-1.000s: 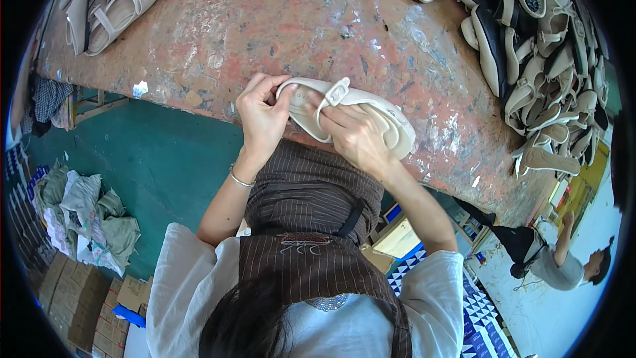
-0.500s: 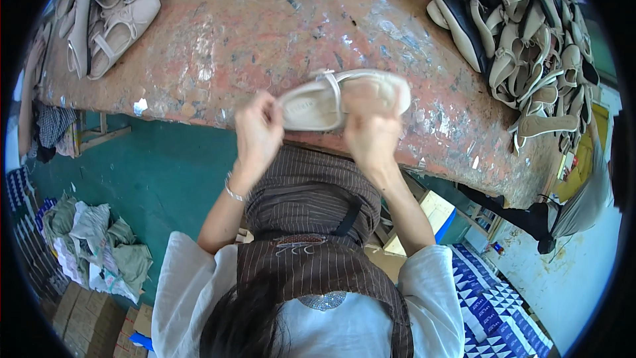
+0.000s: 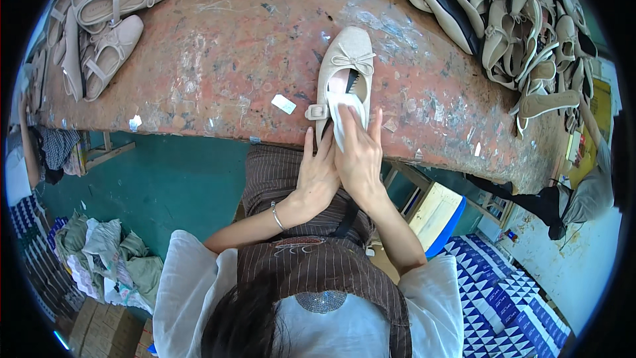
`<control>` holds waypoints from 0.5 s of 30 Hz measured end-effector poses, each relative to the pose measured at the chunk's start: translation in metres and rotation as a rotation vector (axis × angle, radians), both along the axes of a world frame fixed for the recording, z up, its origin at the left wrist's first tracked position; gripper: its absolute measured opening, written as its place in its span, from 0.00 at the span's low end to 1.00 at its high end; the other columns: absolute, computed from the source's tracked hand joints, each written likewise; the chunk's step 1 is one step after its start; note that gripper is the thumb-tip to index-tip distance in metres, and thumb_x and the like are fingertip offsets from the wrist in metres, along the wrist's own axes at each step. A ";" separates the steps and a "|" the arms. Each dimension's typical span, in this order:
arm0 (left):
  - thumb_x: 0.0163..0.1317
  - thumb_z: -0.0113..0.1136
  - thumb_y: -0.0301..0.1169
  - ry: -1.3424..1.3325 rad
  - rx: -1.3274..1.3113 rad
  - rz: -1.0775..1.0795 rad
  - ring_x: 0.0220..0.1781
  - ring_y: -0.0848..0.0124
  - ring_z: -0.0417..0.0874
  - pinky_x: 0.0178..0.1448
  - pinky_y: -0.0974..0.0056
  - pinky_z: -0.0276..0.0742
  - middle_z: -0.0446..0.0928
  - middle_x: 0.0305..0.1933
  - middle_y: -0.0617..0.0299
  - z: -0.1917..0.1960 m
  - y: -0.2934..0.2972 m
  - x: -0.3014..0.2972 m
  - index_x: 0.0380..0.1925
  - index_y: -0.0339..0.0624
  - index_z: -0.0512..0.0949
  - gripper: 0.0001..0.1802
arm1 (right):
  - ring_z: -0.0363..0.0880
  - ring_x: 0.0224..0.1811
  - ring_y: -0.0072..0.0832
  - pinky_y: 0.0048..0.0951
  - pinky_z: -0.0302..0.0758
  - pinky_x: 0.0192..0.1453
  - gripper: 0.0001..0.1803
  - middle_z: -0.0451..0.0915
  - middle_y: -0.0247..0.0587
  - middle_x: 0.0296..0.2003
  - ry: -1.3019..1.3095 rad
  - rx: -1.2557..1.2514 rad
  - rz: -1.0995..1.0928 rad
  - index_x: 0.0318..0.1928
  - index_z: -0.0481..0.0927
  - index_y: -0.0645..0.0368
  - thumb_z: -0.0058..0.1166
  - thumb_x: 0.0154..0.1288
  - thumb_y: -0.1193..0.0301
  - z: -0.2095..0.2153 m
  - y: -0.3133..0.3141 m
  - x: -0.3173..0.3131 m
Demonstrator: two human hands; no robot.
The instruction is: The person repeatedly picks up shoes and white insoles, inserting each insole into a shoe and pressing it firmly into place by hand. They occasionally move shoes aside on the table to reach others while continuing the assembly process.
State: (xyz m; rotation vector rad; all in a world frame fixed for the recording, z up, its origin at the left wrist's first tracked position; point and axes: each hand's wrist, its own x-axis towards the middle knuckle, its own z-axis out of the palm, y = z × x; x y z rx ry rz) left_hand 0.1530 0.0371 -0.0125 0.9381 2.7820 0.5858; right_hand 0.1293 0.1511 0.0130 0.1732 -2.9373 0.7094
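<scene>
A beige flat shoe point(image 3: 349, 46) with a bow and a buckled side strap lies near the table's front edge, toe pointing away from me. At its heel end, my left hand point(image 3: 317, 176) grips the left side, index finger stretched along it. My right hand point(image 3: 360, 159) holds a white insole point(image 3: 341, 107) that goes partly into the shoe's opening; the fingers press on it. Dark, toothed material shows inside beside the insole. The heel is mostly hidden by my hands. Left of the shoe lies a small whitish label point(image 3: 283, 104).
Beige shoes point(image 3: 112, 53) lie grouped at the table's far left, and a large heap of them point(image 3: 507, 46) covers the right end. Another person's arm point(image 3: 591, 126) reaches in at the right. Below the table are a wooden stool point(image 3: 434, 212), blue-white boxes point(image 3: 490, 292) and a cloth pile point(image 3: 103, 245).
The shoe before me lay crosswise, toe right, between both hands; now a shoe points away. My hands have come together at its heel, and a white insole shows under the right one.
</scene>
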 end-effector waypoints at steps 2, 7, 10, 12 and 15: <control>0.62 0.56 0.33 -0.014 0.014 0.017 0.76 0.50 0.59 0.78 0.34 0.48 0.70 0.66 0.45 -0.005 -0.002 -0.001 0.63 0.32 0.72 0.29 | 0.77 0.63 0.46 0.60 0.52 0.77 0.27 0.81 0.54 0.54 0.110 0.087 0.030 0.58 0.74 0.71 0.52 0.55 0.82 -0.012 -0.002 -0.032; 0.60 0.57 0.31 0.042 -0.022 0.047 0.74 0.49 0.63 0.77 0.38 0.54 0.72 0.63 0.44 -0.008 0.000 -0.003 0.59 0.31 0.76 0.27 | 0.75 0.62 0.50 0.58 0.53 0.77 0.29 0.78 0.58 0.54 -0.013 0.111 0.063 0.60 0.71 0.73 0.51 0.55 0.80 -0.008 -0.002 -0.069; 0.59 0.57 0.30 0.010 0.116 0.045 0.73 0.48 0.64 0.76 0.40 0.56 0.74 0.61 0.46 -0.007 0.000 -0.005 0.58 0.32 0.76 0.25 | 0.66 0.72 0.47 0.55 0.49 0.79 0.34 0.70 0.60 0.66 -0.024 0.230 0.048 0.69 0.65 0.71 0.51 0.60 0.74 -0.012 0.001 -0.037; 0.59 0.57 0.29 -0.003 0.103 0.037 0.72 0.48 0.65 0.76 0.41 0.57 0.74 0.61 0.45 -0.008 -0.001 -0.004 0.57 0.31 0.76 0.25 | 0.70 0.70 0.46 0.54 0.48 0.79 0.32 0.73 0.58 0.64 0.025 0.292 0.037 0.67 0.68 0.70 0.49 0.61 0.73 -0.010 -0.001 -0.042; 0.59 0.55 0.30 0.019 0.063 -0.001 0.73 0.48 0.64 0.74 0.39 0.59 0.73 0.62 0.40 -0.005 -0.001 -0.007 0.53 0.25 0.78 0.24 | 0.78 0.56 0.46 0.58 0.49 0.78 0.22 0.79 0.52 0.49 -0.070 0.285 -0.023 0.56 0.75 0.68 0.50 0.60 0.75 -0.020 -0.001 -0.081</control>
